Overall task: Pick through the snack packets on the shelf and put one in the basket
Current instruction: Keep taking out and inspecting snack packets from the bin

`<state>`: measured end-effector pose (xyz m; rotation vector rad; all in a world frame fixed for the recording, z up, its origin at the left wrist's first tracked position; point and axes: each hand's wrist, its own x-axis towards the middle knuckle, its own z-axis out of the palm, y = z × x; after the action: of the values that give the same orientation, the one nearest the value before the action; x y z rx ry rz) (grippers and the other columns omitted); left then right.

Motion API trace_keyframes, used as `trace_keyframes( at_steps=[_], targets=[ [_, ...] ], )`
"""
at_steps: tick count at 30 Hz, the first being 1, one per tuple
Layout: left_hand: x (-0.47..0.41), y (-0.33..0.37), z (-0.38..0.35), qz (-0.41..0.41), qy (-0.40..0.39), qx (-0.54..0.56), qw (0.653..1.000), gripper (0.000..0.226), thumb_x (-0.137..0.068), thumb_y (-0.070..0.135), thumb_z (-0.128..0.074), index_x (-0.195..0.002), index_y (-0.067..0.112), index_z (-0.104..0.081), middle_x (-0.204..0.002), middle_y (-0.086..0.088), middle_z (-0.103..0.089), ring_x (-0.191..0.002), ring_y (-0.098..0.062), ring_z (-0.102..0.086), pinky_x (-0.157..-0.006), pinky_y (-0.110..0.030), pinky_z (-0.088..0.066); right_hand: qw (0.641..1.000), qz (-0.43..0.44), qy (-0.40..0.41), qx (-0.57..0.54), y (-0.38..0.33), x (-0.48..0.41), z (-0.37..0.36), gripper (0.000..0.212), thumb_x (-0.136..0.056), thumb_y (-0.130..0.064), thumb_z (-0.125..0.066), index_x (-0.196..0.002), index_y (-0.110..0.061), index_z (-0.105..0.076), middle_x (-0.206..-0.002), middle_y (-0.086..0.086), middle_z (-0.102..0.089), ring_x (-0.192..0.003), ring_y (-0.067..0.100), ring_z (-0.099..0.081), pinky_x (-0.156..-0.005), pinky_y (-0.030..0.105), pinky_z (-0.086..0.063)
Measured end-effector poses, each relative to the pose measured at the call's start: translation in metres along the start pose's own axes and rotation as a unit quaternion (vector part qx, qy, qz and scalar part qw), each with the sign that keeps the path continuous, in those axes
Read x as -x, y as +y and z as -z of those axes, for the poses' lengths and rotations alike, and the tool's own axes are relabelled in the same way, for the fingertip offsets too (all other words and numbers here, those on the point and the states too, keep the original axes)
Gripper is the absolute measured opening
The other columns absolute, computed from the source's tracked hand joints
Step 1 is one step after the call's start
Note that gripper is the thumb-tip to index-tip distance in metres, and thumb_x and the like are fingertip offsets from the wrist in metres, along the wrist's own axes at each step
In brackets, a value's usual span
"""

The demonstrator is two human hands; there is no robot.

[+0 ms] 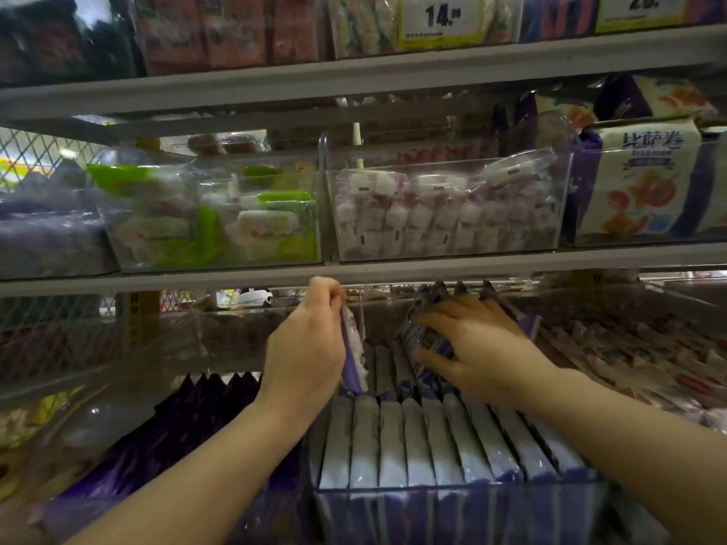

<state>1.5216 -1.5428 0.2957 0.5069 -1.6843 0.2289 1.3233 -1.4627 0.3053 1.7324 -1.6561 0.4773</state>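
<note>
The lower shelf's clear bin (452,490) holds a tight row of snack packets (417,446) standing on edge, about nine white spines showing at the front and more purple tops behind. The grey lip of the shelf above (472,265) runs just over both hands, so there is little room upward. The bin's clear front wall closes off the near side.

The left hand (310,340) reaches in from below with the forearm sloping up. Its fingers are curled and pinch one purple-and-white packet (354,363), which is raised upright out of the left end of the row.

The right hand (480,344) lies further right with its wrist turned inward. The fingers spread over the top and the thumb hooks beneath a small bunch of purple packets (425,340), which lean back; I cannot count them.

On the shelf above stand three clear bins: green-and-white packs (208,222), pink-and-white packs (444,218) and a purple bag with orange print (637,182). Two yellow price tags (440,17) hang at the top.
</note>
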Motion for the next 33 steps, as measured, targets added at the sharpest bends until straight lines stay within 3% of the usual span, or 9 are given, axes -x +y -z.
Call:
trace_keyframes(
  at_steps=[3, 6, 9, 11, 14, 19, 26, 30, 33],
  targets=[
    [0.003, 0.021, 0.009, -0.013, 0.038, 0.037, 0.999, 0.009, -0.102, 0.015, -0.039, -0.099, 0.014, -0.047, -0.076, 0.006, -0.052, -0.066, -0.026, -0.054, -0.056, -0.039, -0.041, 0.960, -0.032, -0.057, -0.273, -0.034, 0.010, 0.012, 0.065, -0.084, -0.065, -0.054, -0.138, -0.029, -0.049, -0.135, -0.008, -0.058, -0.115, 0.008, -0.056, -0.094, 0.024, -0.045],
    [0.006, 0.041, 0.025, -0.019, 0.058, 0.081, 0.995, 0.008, -0.103, 0.015, -0.038, -0.099, 0.014, -0.045, -0.073, 0.013, -0.050, -0.065, -0.022, -0.055, -0.057, -0.041, -0.045, 0.902, -0.016, -0.070, -0.425, -0.056, 0.025, 0.023, 0.055, -0.087, -0.047, -0.064, -0.137, -0.028, -0.051, -0.125, -0.006, -0.065, -0.111, 0.005, -0.061, -0.095, 0.030, -0.049],
    [0.008, 0.058, 0.044, -0.006, 0.079, 0.130, 0.988, 0.008, -0.104, 0.014, -0.038, -0.098, 0.018, -0.041, -0.076, 0.012, -0.053, -0.066, -0.018, -0.056, -0.060, -0.042, -0.044, 0.825, -0.018, -0.061, -0.561, -0.065, 0.043, 0.044, 0.056, -0.083, -0.039, -0.071, -0.135, -0.029, -0.053, -0.118, -0.007, -0.068, -0.104, 0.001, -0.066, -0.079, 0.016, -0.051],
    [0.010, 0.073, 0.057, -0.016, 0.090, 0.151, 0.984, 0.008, -0.104, 0.014, -0.037, -0.099, 0.017, -0.041, -0.075, 0.006, -0.054, -0.065, -0.015, -0.056, -0.059, -0.037, -0.044, 0.816, -0.002, -0.073, -0.574, -0.070, 0.058, 0.057, 0.063, -0.077, -0.047, -0.071, -0.135, -0.035, -0.050, -0.124, -0.012, -0.064, -0.109, -0.003, -0.062, -0.082, 0.014, -0.050],
    [0.015, 0.097, 0.071, -0.016, 0.105, 0.175, 0.979, 0.009, -0.104, 0.011, -0.036, -0.099, 0.014, -0.042, -0.074, 0.010, -0.048, -0.064, -0.006, -0.052, -0.056, -0.023, -0.043, 0.853, 0.024, -0.039, -0.520, -0.081, 0.078, 0.069, 0.068, -0.076, -0.053, -0.074, -0.137, -0.039, -0.047, -0.133, -0.019, -0.057, -0.123, -0.002, -0.052, -0.098, 0.027, -0.046],
    [0.028, 0.115, 0.088, 0.048, 0.087, 0.220, 0.970, 0.009, -0.104, 0.011, -0.040, -0.098, 0.014, -0.046, -0.077, 0.012, -0.047, -0.067, 0.007, -0.050, -0.063, -0.012, -0.042, 0.803, 0.015, 0.070, -0.592, -0.094, 0.116, 0.081, 0.029, -0.090, -0.037, -0.056, -0.118, -0.033, -0.061, -0.113, -0.012, -0.071, -0.106, 0.004, -0.065, -0.085, 0.021, -0.052],
    [0.087, 0.113, 0.085, 0.132, -0.026, 0.316, 0.939, 0.009, -0.100, 0.030, -0.052, -0.091, 0.027, -0.055, -0.081, 0.006, -0.060, -0.076, -0.009, -0.060, -0.072, -0.027, -0.054, 0.751, -0.101, 0.139, -0.637, -0.104, 0.163, 0.052, 0.023, -0.103, -0.022, -0.037, -0.111, -0.028, -0.058, -0.101, -0.006, -0.072, -0.091, 0.007, -0.070, -0.068, 0.020, -0.056],
    [0.127, 0.104, 0.069, 0.234, -0.118, 0.398, 0.879, 0.030, -0.082, 0.052, -0.061, -0.100, 0.028, -0.063, -0.101, -0.006, -0.071, -0.095, -0.020, -0.070, -0.084, -0.042, -0.058, 0.721, -0.167, 0.126, -0.661, -0.109, 0.188, 0.020, 0.024, -0.103, -0.024, -0.038, -0.116, -0.030, -0.058, -0.102, -0.008, -0.073, -0.093, 0.008, -0.071, -0.069, 0.022, -0.058],
    [0.158, 0.101, 0.059, 0.277, -0.163, 0.443, 0.837, 0.033, -0.076, 0.050, -0.065, -0.094, 0.022, -0.069, -0.095, -0.002, -0.077, -0.090, -0.018, -0.073, -0.077, -0.034, -0.059, 0.687, -0.192, 0.123, -0.690, -0.117, 0.202, -0.002, 0.023, -0.103, -0.022, -0.040, -0.113, -0.029, -0.060, -0.104, -0.002, -0.073, -0.095, 0.012, -0.071, -0.072, 0.025, -0.058]
  ],
)
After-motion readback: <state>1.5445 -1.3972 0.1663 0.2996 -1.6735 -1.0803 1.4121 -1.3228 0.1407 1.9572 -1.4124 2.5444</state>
